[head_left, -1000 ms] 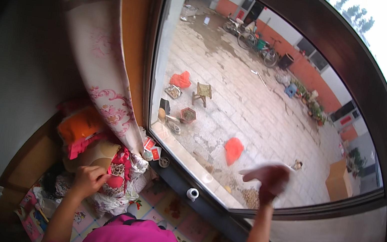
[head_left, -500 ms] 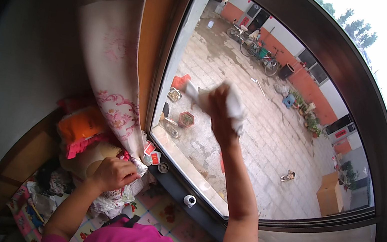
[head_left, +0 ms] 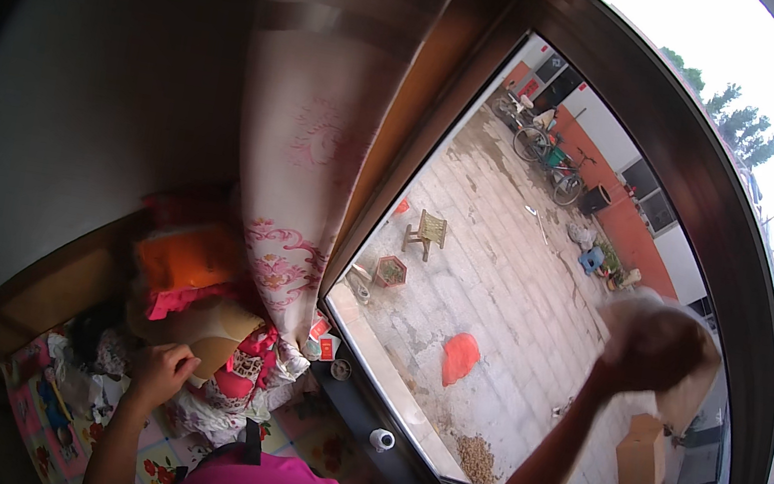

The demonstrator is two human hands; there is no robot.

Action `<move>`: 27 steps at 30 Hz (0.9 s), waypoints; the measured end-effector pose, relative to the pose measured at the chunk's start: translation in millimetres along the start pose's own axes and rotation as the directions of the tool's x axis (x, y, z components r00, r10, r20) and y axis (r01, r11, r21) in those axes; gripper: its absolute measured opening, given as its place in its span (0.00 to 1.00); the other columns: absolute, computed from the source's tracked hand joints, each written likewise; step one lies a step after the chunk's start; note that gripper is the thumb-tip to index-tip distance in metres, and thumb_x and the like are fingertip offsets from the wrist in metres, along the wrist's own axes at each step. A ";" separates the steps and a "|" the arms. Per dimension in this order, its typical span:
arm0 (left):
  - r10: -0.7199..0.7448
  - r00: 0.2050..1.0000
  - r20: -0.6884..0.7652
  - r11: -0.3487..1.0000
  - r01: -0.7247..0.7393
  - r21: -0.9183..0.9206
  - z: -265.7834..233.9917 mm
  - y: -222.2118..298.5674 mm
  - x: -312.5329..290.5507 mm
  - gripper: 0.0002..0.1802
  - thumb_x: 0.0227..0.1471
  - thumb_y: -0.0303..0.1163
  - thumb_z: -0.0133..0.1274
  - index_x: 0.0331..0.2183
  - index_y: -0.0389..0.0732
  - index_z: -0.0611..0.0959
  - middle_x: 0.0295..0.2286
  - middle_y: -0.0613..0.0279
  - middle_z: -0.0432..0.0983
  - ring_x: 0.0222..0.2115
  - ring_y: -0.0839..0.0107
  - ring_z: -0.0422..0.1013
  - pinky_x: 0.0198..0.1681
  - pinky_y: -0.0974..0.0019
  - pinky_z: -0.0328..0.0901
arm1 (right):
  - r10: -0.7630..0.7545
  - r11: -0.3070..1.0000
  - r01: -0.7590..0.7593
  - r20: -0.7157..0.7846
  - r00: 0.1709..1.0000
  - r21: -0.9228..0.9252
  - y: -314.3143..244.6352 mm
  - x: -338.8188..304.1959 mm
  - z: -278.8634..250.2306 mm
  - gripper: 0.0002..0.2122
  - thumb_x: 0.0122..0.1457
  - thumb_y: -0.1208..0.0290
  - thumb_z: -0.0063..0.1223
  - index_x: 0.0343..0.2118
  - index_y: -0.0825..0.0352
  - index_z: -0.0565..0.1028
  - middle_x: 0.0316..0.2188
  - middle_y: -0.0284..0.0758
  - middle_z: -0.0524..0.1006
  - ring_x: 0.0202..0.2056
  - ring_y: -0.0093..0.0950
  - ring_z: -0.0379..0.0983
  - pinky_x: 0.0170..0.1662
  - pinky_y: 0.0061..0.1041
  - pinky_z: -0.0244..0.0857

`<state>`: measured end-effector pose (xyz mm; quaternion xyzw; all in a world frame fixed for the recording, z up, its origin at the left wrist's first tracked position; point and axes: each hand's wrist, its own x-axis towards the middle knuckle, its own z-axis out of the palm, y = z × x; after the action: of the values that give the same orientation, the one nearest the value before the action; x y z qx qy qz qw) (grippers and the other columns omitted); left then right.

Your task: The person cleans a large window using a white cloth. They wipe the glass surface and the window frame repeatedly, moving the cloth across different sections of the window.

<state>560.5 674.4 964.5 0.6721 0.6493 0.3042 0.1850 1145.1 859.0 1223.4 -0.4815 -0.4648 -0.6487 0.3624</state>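
My right hand (head_left: 655,353) is raised at the right part of the window pane (head_left: 501,194), closed around a pale cloth (head_left: 627,309). Motion blurs both the hand and the cloth, whose loose end hangs below the fingers. Whether the cloth touches the glass cannot be made out. Down on the left, my left hand (head_left: 162,373) hovers with its fingers curled in and nothing visible in them. Close by it are a tan cushion-like item (head_left: 221,332) and a heap of red and white patterned fabric (head_left: 247,374).
A flowered curtain (head_left: 314,160) hangs at the window's left. On the dark sill stand a small white camera-like device (head_left: 382,440), a round tin (head_left: 341,370) and red-and-white packs (head_left: 328,346). Orange bedding (head_left: 187,256) lies at left. Outside the glass is a paved courtyard.
My right hand has swept the cloth rightward and lower across the pane. The view has turned, shifting the curtain and window to the right. My left hand stays low, still curled.
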 end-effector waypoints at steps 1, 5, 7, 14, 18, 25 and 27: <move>0.056 0.998 -0.020 0.998 -0.057 -0.018 6.5 -1.5 6.7 0.10 0.54 0.34 0.61 0.27 0.40 0.79 0.24 0.53 0.78 0.26 0.50 0.76 0.29 0.52 0.68 | -0.051 0.996 0.047 0.055 0.997 0.070 -32.3 10.4 24.3 0.32 0.53 0.61 0.62 0.61 0.66 0.68 0.57 0.44 0.73 0.60 0.47 0.67 0.64 0.49 0.56; 0.100 0.995 0.029 0.994 -0.099 -0.042 20.3 12.0 18.7 0.10 0.54 0.34 0.61 0.27 0.40 0.79 0.25 0.53 0.78 0.28 0.50 0.76 0.30 0.52 0.69 | -0.165 0.943 0.136 0.075 0.983 0.304 -182.6 90.1 83.2 0.30 0.50 0.72 0.64 0.59 0.61 0.70 0.58 0.39 0.71 0.59 0.42 0.67 0.61 0.42 0.62; 0.096 0.994 0.047 0.994 -0.093 -0.055 33.6 6.4 16.1 0.09 0.54 0.34 0.61 0.28 0.41 0.79 0.25 0.54 0.78 0.28 0.51 0.76 0.31 0.52 0.69 | -0.148 0.843 -0.007 0.244 0.958 0.538 -235.2 103.4 116.0 0.26 0.54 0.69 0.61 0.58 0.63 0.71 0.54 0.43 0.73 0.58 0.43 0.68 0.61 0.39 0.63; -0.016 0.992 0.127 1.000 0.014 0.016 46.8 -12.5 -10.6 0.10 0.54 0.34 0.61 0.27 0.42 0.78 0.24 0.56 0.77 0.26 0.52 0.76 0.28 0.52 0.68 | -0.237 0.554 -0.188 0.370 0.898 0.811 -339.8 -18.9 105.5 0.10 0.63 0.64 0.54 0.42 0.63 0.74 0.38 0.41 0.75 0.38 0.43 0.73 0.39 0.41 0.69; -0.067 0.987 0.144 0.997 0.059 0.056 44.9 -23.7 -24.8 0.10 0.54 0.35 0.61 0.27 0.42 0.79 0.24 0.56 0.77 0.26 0.52 0.76 0.28 0.52 0.68 | -0.395 0.572 -0.238 0.518 0.759 0.785 -322.0 -251.5 66.8 0.14 0.66 0.64 0.51 0.51 0.64 0.73 0.41 0.45 0.77 0.42 0.43 0.76 0.43 0.37 0.71; -0.198 0.960 0.198 0.979 0.185 0.084 39.5 -57.9 -37.1 0.10 0.54 0.35 0.61 0.28 0.41 0.79 0.25 0.56 0.78 0.26 0.50 0.76 0.27 0.51 0.68 | -0.347 0.410 -0.787 0.876 0.334 0.462 -188.9 -259.6 1.7 0.10 0.68 0.69 0.48 0.48 0.67 0.72 0.35 0.36 0.75 0.38 0.28 0.72 0.43 0.28 0.67; -0.161 0.963 0.215 0.986 0.146 0.086 44.2 -61.8 -28.2 0.10 0.54 0.35 0.62 0.28 0.41 0.79 0.25 0.56 0.78 0.26 0.50 0.76 0.27 0.51 0.68 | -0.183 0.396 -0.686 0.784 0.593 0.611 -153.2 -153.8 15.2 0.08 0.66 0.69 0.50 0.44 0.67 0.72 0.34 0.35 0.73 0.37 0.27 0.70 0.42 0.26 0.66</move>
<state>543.0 658.5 887.0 0.6555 0.6849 0.1897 0.2555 1051.0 923.7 1038.2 -0.5105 -0.7422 0.0359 0.4327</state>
